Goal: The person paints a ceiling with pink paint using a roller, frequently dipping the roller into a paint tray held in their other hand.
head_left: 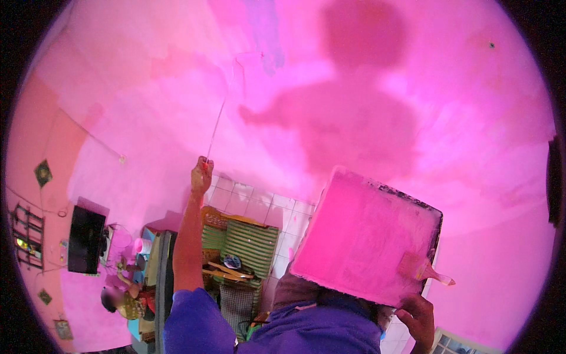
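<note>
Left hand (202, 171) has fingers clamped on the roller (218, 121); right hand (418, 318) clamps the tray's (348, 236) five-o'clock corner. Tilting could drop the brush (425, 270).

A square tray (413, 200) bears pink paint (336, 242), with a paintbrush (425, 271) lying across its right edge.
</note>
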Tool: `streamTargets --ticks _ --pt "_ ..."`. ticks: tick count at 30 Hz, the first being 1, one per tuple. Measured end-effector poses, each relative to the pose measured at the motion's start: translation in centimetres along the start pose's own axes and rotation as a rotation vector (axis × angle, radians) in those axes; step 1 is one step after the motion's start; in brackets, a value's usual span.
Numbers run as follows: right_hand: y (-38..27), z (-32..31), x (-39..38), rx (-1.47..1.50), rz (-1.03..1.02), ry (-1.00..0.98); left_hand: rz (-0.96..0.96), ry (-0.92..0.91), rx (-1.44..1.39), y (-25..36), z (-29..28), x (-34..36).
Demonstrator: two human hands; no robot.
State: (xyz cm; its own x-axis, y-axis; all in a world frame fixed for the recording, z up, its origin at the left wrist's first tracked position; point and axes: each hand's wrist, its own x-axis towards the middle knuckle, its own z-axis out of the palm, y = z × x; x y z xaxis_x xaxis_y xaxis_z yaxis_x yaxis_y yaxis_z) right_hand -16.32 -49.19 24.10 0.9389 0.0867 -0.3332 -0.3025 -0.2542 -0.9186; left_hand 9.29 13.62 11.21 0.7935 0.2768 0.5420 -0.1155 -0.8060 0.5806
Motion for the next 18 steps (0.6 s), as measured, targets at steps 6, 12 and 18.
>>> streamTargets --ticks 6,12,18 --pt "0.4 0.3 1.4 0.027 -0.048 -0.001 0.016 -0.108 0.107 -2.8 -0.5 -0.3" --pt "1.7 0.4 1.9 0.062 0.030 0.027 -0.036 -0.140 0.111 -3.4 0.8 -3.0" --pt "2.1 0.3 1.8 0.102 0.042 0.026 -0.077 -0.083 0.091 0.2 0.5 -1.7"
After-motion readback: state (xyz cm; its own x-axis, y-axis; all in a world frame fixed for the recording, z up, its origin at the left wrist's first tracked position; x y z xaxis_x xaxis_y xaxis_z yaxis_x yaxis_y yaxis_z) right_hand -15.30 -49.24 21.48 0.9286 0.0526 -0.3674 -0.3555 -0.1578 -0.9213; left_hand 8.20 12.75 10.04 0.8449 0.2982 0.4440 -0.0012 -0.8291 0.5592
